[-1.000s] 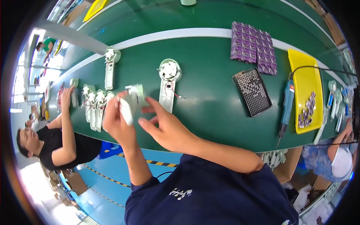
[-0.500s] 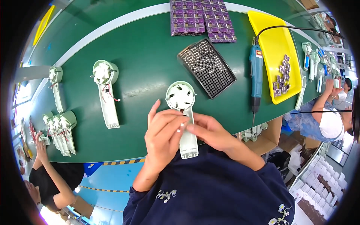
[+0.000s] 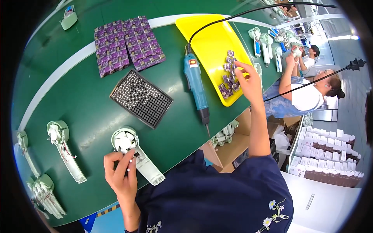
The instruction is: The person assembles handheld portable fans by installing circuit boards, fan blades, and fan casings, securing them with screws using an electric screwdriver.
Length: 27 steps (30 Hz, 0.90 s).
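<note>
The left hand (image 3: 121,174) is bent over a pale green fan body (image 3: 147,167) with a round head, white blades and an open, flat plastic handle, which lies on the green desk (image 3: 89,105) just right of that hand; its fingers are drawn together, small whitish pieces (image 3: 131,160) showing at them, though whether they are clamped on these cannot be told. The right hand (image 3: 250,83) reaches over a yellow plastic tray (image 3: 204,33), thumb and forefinger slightly apart at a heap of small purple circuit boards (image 3: 228,83); whether they grip one is unclear. Left of the right hand lies a teal and black electric screwdriver (image 3: 196,79). Beyond the left hand sit a black rectangular perforated tray (image 3: 155,112), partly filled with silvery pieces, and, farther off, purple circuit-board sheets (image 3: 110,46). Another pale green fan body (image 3: 72,161) lies left of the left hand.
</note>
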Each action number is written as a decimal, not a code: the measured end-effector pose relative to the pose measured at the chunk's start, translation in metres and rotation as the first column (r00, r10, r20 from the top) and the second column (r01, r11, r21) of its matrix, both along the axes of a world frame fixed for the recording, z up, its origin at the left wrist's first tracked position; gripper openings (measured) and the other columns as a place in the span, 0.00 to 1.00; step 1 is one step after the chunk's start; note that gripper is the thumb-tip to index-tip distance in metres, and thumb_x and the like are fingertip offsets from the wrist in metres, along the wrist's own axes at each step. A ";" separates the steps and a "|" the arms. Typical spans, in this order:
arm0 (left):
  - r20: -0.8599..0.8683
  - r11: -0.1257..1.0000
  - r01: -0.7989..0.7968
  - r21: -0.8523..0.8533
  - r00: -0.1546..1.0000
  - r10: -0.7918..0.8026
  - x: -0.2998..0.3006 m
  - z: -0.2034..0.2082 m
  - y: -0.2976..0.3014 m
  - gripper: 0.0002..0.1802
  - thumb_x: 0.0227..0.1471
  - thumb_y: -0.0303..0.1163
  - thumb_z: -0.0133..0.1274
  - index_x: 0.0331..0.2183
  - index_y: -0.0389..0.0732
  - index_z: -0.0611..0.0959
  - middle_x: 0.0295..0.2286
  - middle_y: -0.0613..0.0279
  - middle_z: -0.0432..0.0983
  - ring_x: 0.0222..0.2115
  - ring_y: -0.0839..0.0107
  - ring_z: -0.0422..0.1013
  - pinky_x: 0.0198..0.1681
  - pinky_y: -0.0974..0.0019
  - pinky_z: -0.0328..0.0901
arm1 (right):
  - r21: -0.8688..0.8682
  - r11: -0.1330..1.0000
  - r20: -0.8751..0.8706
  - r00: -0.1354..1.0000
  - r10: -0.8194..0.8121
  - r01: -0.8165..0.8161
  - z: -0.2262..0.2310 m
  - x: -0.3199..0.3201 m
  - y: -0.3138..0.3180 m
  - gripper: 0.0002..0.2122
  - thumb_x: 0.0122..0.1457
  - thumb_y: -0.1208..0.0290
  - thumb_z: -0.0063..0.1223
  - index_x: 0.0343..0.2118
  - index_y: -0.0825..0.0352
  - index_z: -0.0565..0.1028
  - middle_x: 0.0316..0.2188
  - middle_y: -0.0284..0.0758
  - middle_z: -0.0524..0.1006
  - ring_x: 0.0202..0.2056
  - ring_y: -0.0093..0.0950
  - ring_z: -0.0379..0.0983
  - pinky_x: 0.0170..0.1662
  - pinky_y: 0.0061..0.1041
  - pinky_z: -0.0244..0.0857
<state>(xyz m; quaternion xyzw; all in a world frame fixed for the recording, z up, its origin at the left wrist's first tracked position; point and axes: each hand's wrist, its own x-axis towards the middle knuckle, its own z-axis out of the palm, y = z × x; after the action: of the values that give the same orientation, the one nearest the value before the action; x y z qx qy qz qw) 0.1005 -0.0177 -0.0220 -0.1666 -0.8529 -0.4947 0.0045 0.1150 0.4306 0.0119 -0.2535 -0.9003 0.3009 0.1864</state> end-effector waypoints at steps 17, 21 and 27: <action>0.082 0.978 -0.156 0.140 0.986 0.145 0.015 -0.011 -0.016 0.11 0.47 0.14 0.56 0.35 0.33 0.86 0.30 0.59 0.69 0.29 0.67 0.67 0.31 0.68 0.62 | -0.559 0.767 -0.310 0.937 0.159 -0.316 -0.017 -0.009 -0.114 0.07 0.64 0.76 0.54 0.43 0.70 0.74 0.36 0.36 0.79 0.36 0.23 0.78 0.38 0.23 0.74; 0.073 0.972 -0.108 0.207 0.993 0.095 -0.003 -0.004 0.002 0.11 0.49 0.16 0.58 0.36 0.35 0.87 0.27 0.60 0.72 0.26 0.71 0.68 0.27 0.72 0.61 | -0.350 0.913 -0.327 0.941 0.090 -0.209 0.001 -0.006 -0.145 0.06 0.64 0.78 0.53 0.42 0.71 0.74 0.35 0.37 0.79 0.32 0.22 0.76 0.35 0.20 0.72; 0.110 0.967 -0.183 0.176 0.980 0.165 0.001 -0.013 0.005 0.09 0.51 0.16 0.57 0.37 0.35 0.86 0.26 0.58 0.78 0.24 0.72 0.71 0.28 0.74 0.64 | -0.421 0.732 -0.380 0.837 0.394 -0.535 -0.045 0.072 -0.211 0.06 0.63 0.82 0.45 0.42 0.72 0.71 0.30 0.37 0.77 0.23 0.22 0.70 0.27 0.21 0.66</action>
<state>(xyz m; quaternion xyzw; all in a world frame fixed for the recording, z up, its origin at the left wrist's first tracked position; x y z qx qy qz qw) 0.1016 -0.0128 -0.0350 -0.0664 -0.8139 -0.5768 0.0232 0.1873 0.2191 -0.0335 -0.0157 -0.7883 0.5968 0.1488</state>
